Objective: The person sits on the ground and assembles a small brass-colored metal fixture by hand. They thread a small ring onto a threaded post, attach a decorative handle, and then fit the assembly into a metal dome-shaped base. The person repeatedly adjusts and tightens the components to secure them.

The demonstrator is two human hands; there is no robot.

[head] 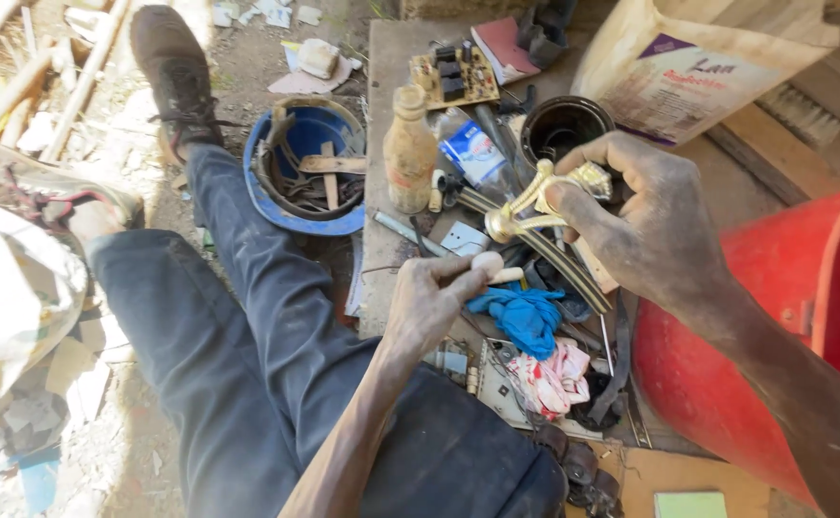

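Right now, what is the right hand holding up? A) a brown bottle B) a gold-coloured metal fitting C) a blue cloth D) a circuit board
B: the right hand grips a gold-coloured metal fitting above the clutter, while the blue cloth, brown bottle and circuit board all lie or stand untouched on the board below.

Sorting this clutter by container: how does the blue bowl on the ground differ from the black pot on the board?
The blue bowl is wide and shallow and sits on the dirt; the black pot is narrower, looks deeper and stands on the wooden board. The bowl holds scrap pieces; the pot's inside is too dark to tell. Both are round, open-topped and upright.
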